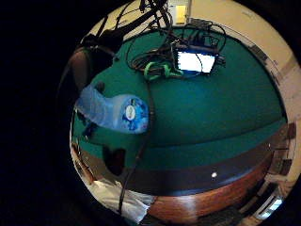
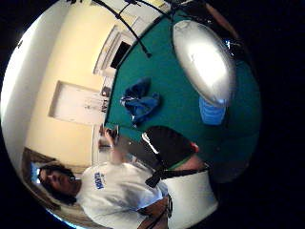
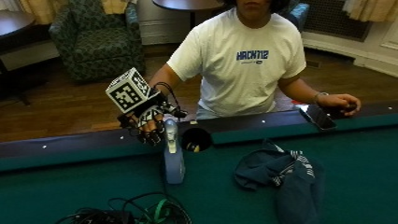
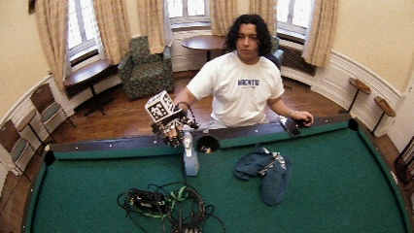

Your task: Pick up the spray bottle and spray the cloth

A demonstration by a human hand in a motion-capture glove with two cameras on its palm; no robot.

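Note:
A pale blue spray bottle (image 3: 174,161) stands upright on the green felt near the side pocket, also visible in the wide outside view (image 4: 190,160). My gloved right hand (image 3: 146,122) hovers at the bottle's head, on the side away from the cloth. Its fingers hang down beside the trigger, not wrapped round it. The bottle looms close in both palm views (image 1: 114,112) (image 2: 206,59). A crumpled dark blue cloth (image 3: 283,173) lies on the felt a short way from the bottle, on the person's left-hand side (image 2: 141,102) (image 4: 265,171).
A tangle of black and green cables (image 3: 127,215) with a lit device (image 1: 195,61) lies on the felt across from the person. The side pocket (image 3: 196,139) opens right behind the bottle. The bare left hand (image 3: 341,102) rests on the rail by a phone (image 3: 316,116).

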